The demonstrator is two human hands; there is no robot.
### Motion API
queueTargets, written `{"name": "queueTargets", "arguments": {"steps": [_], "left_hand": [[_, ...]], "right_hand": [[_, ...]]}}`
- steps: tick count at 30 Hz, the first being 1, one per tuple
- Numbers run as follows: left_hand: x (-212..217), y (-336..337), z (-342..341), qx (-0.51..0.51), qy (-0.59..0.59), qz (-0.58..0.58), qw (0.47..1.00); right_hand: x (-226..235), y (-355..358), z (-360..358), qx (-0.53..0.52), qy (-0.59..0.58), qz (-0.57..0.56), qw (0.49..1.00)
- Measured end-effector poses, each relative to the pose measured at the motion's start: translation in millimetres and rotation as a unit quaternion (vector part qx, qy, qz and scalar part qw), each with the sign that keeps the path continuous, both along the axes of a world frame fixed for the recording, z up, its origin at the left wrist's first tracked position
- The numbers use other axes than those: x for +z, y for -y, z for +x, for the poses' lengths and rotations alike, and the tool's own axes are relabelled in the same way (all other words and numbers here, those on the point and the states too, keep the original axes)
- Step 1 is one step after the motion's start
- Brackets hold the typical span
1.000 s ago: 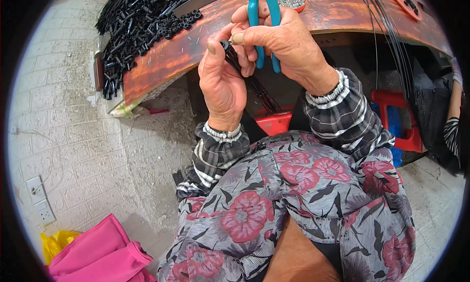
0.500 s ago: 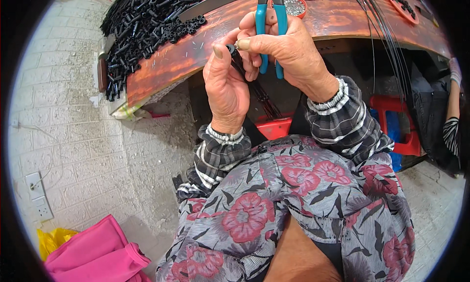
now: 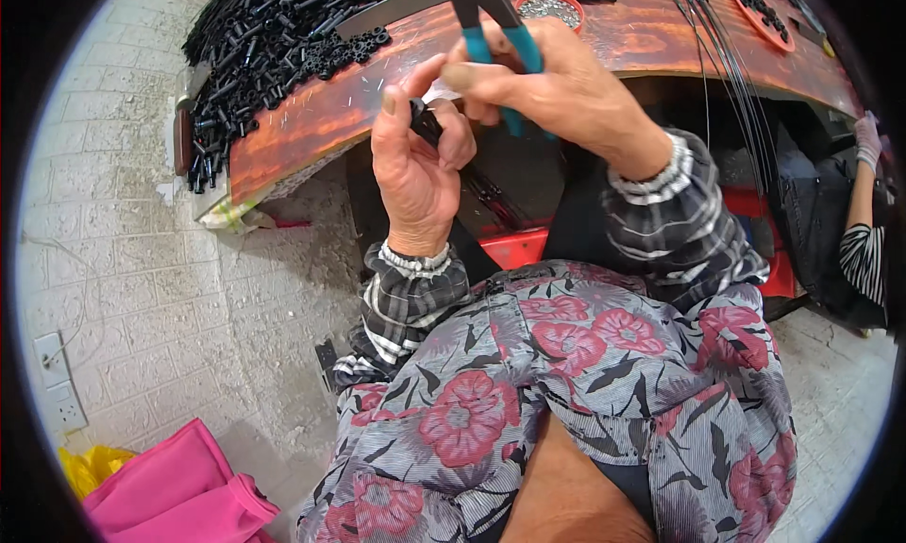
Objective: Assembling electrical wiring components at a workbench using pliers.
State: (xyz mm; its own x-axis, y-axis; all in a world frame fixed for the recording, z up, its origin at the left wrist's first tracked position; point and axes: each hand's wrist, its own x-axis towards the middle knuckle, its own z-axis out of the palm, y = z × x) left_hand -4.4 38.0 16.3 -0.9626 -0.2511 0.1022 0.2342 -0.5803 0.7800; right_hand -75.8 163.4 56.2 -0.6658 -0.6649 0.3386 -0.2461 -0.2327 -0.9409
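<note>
Pinched between the thumb and fingers of my left hand [image 3: 420,184] is a slim black rod with a thicker tubular end [image 3: 425,123]. Its lower part seems to run down behind my fingers, near several thin dark rods [image 3: 489,199]. My right hand [image 3: 580,95] grips pliers [image 3: 477,5] by their teal handles, with the dark jaws pointing up and away over the table. The right thumb and index finger are close together beside the left fingertips; motion blurs them, and I cannot tell if something small is between them.
A heap of black tubular parts [image 3: 269,48] covers the left of the wooden table [image 3: 307,118], with a broad blade [image 3: 392,13] beside it. Red dishes hold small metal bits [image 3: 552,10] and black pieces [image 3: 763,16]. Long thin rods [image 3: 746,118] overhang the edge. Another person's gloved hand [image 3: 866,142] is far right.
Both hands have shifted slightly left in view. My right hand has tilted the pliers leftward and drawn its fingertips back from the black rod's end.
</note>
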Motion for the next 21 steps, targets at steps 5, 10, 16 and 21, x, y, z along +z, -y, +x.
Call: {"name": "queueTargets", "arguments": {"steps": [5,10,16,21], "left_hand": [[-3.6,12.8,3.1,-0.019,-0.023,-0.007,1.000],[-7.3,14.6,7.0,0.019,0.061,0.013,0.998],[-9.5,13.3,4.6,0.010,0.056,0.003,0.998],[-14.9,17.1,6.1,0.029,0.072,-0.009,0.997]], "right_hand": [[-3.8,-36.8,1.5,-0.131,-0.332,0.246,0.901],[-12.4,-34.9,4.8,-0.129,-0.469,0.323,0.812],[-9.8,-28.0,9.3,-0.143,-0.480,0.377,0.779],[-13.3,-22.1,11.0,-0.162,-0.498,0.391,0.757]]}}
